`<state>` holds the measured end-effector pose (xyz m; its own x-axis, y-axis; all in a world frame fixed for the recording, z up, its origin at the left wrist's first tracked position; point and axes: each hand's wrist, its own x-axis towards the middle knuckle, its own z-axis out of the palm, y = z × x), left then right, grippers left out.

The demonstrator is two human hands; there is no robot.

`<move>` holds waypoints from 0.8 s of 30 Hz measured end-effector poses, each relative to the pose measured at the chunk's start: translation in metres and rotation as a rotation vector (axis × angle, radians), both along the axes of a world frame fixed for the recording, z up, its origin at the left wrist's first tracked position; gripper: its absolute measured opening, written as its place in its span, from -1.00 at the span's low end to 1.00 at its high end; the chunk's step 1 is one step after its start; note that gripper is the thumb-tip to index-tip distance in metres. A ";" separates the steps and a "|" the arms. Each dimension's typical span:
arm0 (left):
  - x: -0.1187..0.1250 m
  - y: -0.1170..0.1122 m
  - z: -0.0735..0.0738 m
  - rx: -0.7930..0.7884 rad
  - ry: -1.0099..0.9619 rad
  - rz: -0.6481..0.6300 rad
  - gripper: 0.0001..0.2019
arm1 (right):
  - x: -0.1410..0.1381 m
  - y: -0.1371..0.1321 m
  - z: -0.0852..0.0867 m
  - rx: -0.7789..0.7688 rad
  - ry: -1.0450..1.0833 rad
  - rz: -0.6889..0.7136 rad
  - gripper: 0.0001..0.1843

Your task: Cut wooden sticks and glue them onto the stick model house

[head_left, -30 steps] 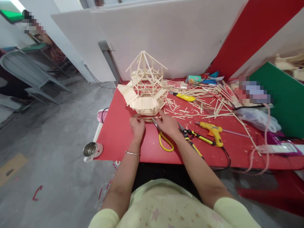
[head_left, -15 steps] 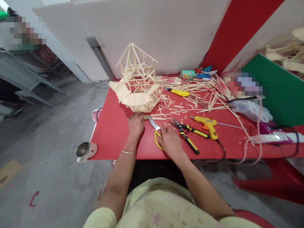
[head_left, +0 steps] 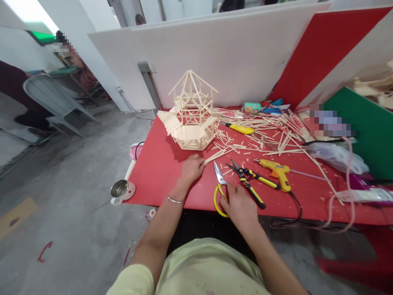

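My left hand [head_left: 190, 169] is closed on a small bunch of thin wooden sticks [head_left: 218, 154] that point up and right across the red table [head_left: 159, 164]. My right hand [head_left: 240, 205] grips the yellow handles of the scissors [head_left: 220, 187], whose blades point away from me. Just behind the sticks stands a stick-built pavilion model [head_left: 190, 112] with a peaked frame roof.
Black-and-yellow snips [head_left: 247, 182] and a yellow glue gun [head_left: 276, 172] with its cord lie right of the scissors. Loose sticks [head_left: 267, 133], a yellow utility knife [head_left: 238, 128] and a plastic bag [head_left: 336, 155] cover the far table. A steel cup [head_left: 119, 189] sits off the left edge.
My right hand drew back from the sticks to the scissors and took hold of their handles. My left hand gathered the sticks and angled them up to the right.
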<state>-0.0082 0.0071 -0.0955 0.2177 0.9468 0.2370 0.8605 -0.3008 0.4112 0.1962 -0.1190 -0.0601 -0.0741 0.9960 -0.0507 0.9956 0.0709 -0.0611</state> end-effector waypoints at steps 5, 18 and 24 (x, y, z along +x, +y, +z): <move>0.003 -0.004 0.006 0.002 -0.044 -0.003 -0.82 | 0.001 -0.001 -0.001 0.028 -0.008 0.004 -0.48; -0.007 0.017 0.005 0.064 -0.393 0.374 -0.78 | 0.012 -0.002 -0.009 0.062 0.061 0.045 -0.53; 0.002 0.030 0.008 0.012 -0.435 0.369 -0.77 | 0.026 0.059 0.018 0.126 0.335 0.099 -0.58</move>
